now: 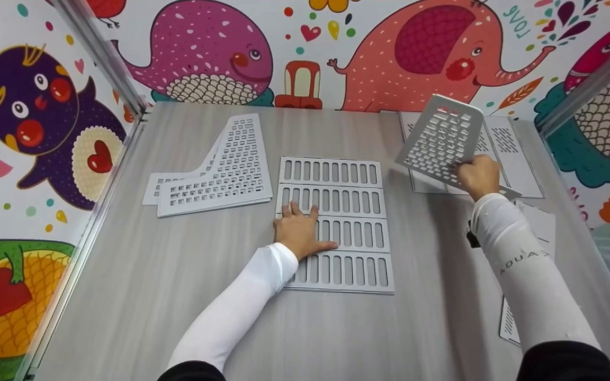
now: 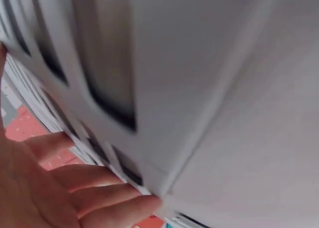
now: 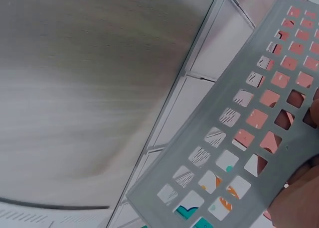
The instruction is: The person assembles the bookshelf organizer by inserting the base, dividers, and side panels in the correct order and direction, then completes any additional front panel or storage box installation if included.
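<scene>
Presently the L-shaped panel point(image 1: 437, 140) is tilted up above the back right of the counter point(image 1: 178, 296), with the right hand point(image 1: 478, 177) gripping it near its inner bend, a finger showing at the square holes in the right wrist view. Because the grip sits at one spot and both arms of the panel stick out from it, the sheet could well swing or twist if the wrist turns. Its low edge overlaps the striped panels point(image 1: 531, 174) in the head view, though whether the two touch cannot be told; if they do, a sideways pull might drag those out of line. The left hand point(image 1: 298, 228) lies with fingers spread on the slotted panel point(image 1: 352, 218) mid-counter; how hard it presses cannot be told, but an uneven push would probably skew the layers visible at the near edge. To the left, the pair of holed panels point(image 1: 241, 169) overlaps unevenly, so a brush could slide them apart. Beneath the right sleeve point(image 1: 527, 264), a pale sheet point(image 1: 547, 227) risks being nudged by the forearm.
</scene>
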Action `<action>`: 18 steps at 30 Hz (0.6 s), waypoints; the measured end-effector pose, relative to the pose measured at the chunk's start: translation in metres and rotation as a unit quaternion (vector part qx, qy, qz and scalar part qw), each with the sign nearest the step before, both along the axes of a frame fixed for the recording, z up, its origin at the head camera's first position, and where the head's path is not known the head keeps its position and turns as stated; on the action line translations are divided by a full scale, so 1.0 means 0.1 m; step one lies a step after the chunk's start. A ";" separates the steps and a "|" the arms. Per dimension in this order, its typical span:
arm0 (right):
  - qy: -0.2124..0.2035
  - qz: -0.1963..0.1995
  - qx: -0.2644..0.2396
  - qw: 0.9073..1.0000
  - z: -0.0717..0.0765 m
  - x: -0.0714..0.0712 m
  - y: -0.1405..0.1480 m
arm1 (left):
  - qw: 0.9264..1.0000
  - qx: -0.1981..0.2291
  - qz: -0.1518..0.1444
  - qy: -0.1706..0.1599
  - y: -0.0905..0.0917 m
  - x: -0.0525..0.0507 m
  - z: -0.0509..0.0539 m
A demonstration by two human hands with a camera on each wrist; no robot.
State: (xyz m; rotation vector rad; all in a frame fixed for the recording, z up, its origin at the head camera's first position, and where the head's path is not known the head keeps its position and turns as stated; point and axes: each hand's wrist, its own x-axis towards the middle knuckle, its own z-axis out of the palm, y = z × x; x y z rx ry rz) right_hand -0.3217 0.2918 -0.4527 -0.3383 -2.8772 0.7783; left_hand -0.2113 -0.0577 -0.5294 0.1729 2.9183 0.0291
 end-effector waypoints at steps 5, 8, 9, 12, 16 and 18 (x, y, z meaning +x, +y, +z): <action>0.007 0.016 -0.011 1.000 -0.05 -0.03 -0.10 | 1.000 0.010 -0.003 -0.011 -0.02 0.06 0.02; -0.002 0.027 -0.010 1.000 -0.06 -0.04 -0.17 | 1.000 0.025 0.003 -0.015 -0.02 0.06 0.03; -0.005 0.030 -0.009 1.000 -0.07 -0.04 -0.19 | 1.000 0.026 0.003 -0.017 -0.03 0.06 0.03; -0.003 0.032 0.001 0.999 -0.08 -0.05 -0.24 | 1.000 0.020 0.002 -0.014 -0.04 0.07 0.04; 0.005 0.033 0.011 0.999 -0.09 -0.06 -0.25 | 1.000 0.006 -0.008 -0.008 -0.05 0.09 0.04; 0.006 0.034 0.013 0.999 -0.11 -0.06 -0.24 | 1.000 0.000 -0.013 -0.005 -0.05 0.10 0.04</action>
